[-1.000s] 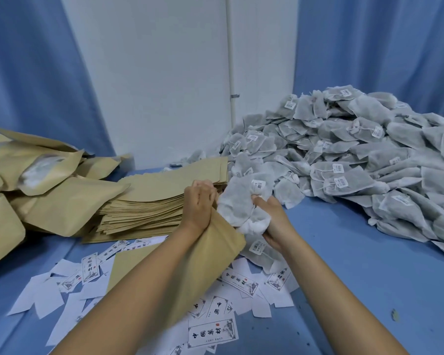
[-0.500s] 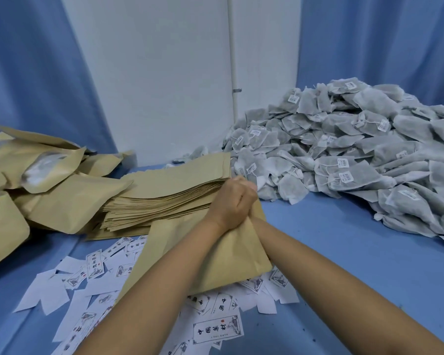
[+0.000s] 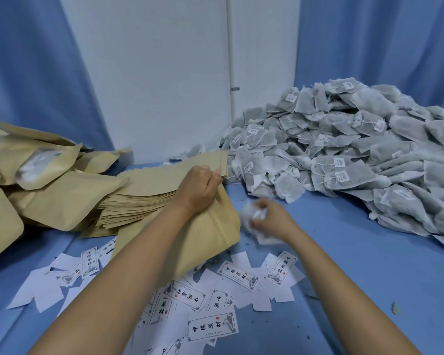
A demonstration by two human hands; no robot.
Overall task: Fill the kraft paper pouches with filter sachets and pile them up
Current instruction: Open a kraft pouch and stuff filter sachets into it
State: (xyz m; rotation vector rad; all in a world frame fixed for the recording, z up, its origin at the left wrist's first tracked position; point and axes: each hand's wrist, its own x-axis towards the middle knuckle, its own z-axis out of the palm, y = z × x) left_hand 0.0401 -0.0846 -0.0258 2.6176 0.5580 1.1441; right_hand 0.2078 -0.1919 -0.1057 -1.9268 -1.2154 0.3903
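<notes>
**Left hand** (image 3: 198, 192): fingers curled over the top edge of a tan kraft paper pouch (image 3: 210, 242), gripping it at the mouth. The pouch slopes from that grip down toward the person, with its lower end on the blue tabletop (image 3: 369, 278). Probably held this way to keep the opening raised and steady so the other hand can load alone.

**Right hand** (image 3: 271, 219): just right of the left hand and a little lower. Its fingers are curled round a crumpled white filter sachet (image 3: 249, 216). Motion blur hides the exact grip, and I cannot tell whether it holds one sachet or more. The sachet is close beside the pouch's upper side, outside it.

**Beyond the right hand, up and to its right:** a heap of grey-white tagged filter sachets (image 3: 356, 155), which looks like the supply, kept on the loading hand's side.

**Directly behind the left hand:** a stack of flat empty kraft pouches (image 3: 144, 190).

**Farther to its left:** a pile of bulging filled kraft pouches (image 3: 49, 180), one showing a clear window. Work appears to run from right to left.

**Under both forearms, nearer the person:** scattered white printed paper labels (image 3: 213, 326).

**Judgement:** mid-filling, with this pouch not yet ready for the pile.
</notes>
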